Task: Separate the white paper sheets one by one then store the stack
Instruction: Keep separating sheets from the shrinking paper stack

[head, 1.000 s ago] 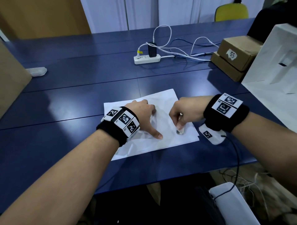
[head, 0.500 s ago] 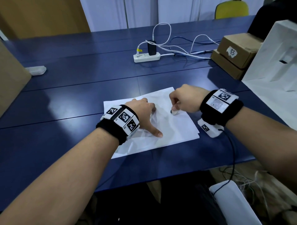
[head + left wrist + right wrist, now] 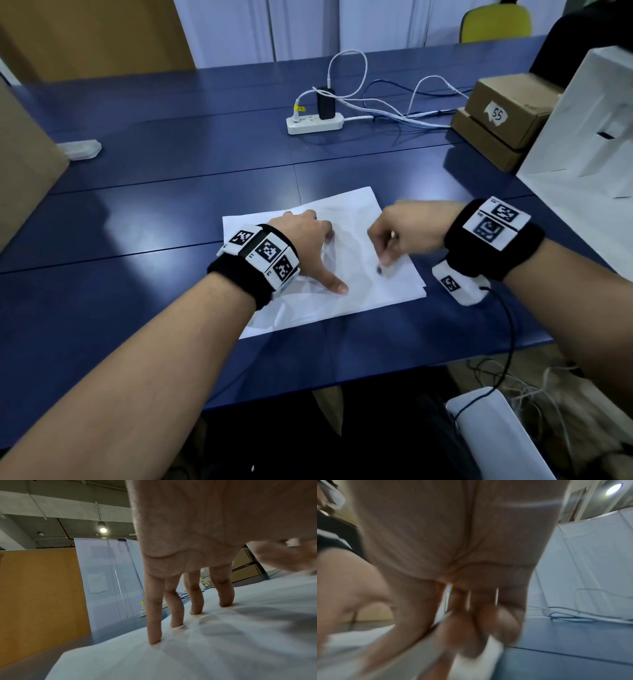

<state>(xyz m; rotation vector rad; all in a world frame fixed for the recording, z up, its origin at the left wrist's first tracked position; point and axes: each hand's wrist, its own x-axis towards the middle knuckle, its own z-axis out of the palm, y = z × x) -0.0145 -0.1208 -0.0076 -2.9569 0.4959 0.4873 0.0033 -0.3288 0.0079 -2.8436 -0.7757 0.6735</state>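
Fingers (image 3: 193, 601) of the left hand (image 3: 305, 240): held straight, spread, tips pressed onto the white paper sheets (image 3: 387, 291); thumb extended flat on the same surface. Position unchanged over the last second, serving as an anchor.

White paper sheets: thin stack, lying flat on the blue bench (image 3: 154, 212) near its front edge, between the two wrists. Top sheet creased and rumpled around the left thumb; lower sheets showed as offset edges at the right corner.

Right hand (image 3: 407, 233): a second ago it sat low at the stack's right edge with curled fingers; half a second ago it had risen toward the far edge; at this moment it was back down over the right-centre of the stack, blurred with motion. Fingers curled and bunched together; whether they pinched a sheet could not be told from either the head or the right wrist view.

Assessment: the repeated passes, with no sheet lifted clear, suggested the top sheet had not yet come free. Separation was judged still at an early stage; storing remained undone.

Also present, far side of bench: power strip (image 3: 315, 123), cardboard boxes (image 3: 507, 116).
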